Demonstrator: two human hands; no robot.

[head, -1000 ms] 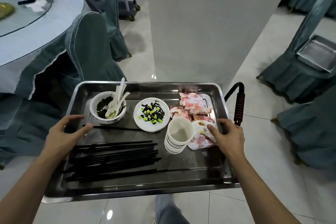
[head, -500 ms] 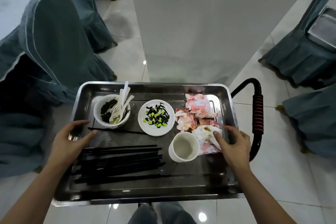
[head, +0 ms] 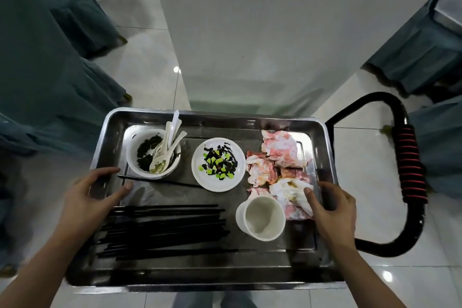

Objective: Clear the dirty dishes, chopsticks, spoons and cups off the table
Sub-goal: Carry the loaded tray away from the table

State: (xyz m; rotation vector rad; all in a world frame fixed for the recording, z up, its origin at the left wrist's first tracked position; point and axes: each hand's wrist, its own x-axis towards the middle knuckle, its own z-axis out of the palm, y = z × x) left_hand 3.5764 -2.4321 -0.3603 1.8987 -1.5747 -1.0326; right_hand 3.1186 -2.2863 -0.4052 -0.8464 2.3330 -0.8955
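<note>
Grip: left hand [head: 86,199], right hand [head: 335,210] wrap tray [head: 250,261] rims, 9 and 3 o'clock. Likely heavy, rigid; cups [head: 261,217] tippy, chopsticks [head: 162,229] slide.

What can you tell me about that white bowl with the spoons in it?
The bowl is round, white and glossy, perhaps ceramic, standing upright in the far left corner of the steel tray. Dark green leftovers cling inside, and several white spoons lean in it, handles past the far rim. A lone black chopstick lies just before it.
</note>
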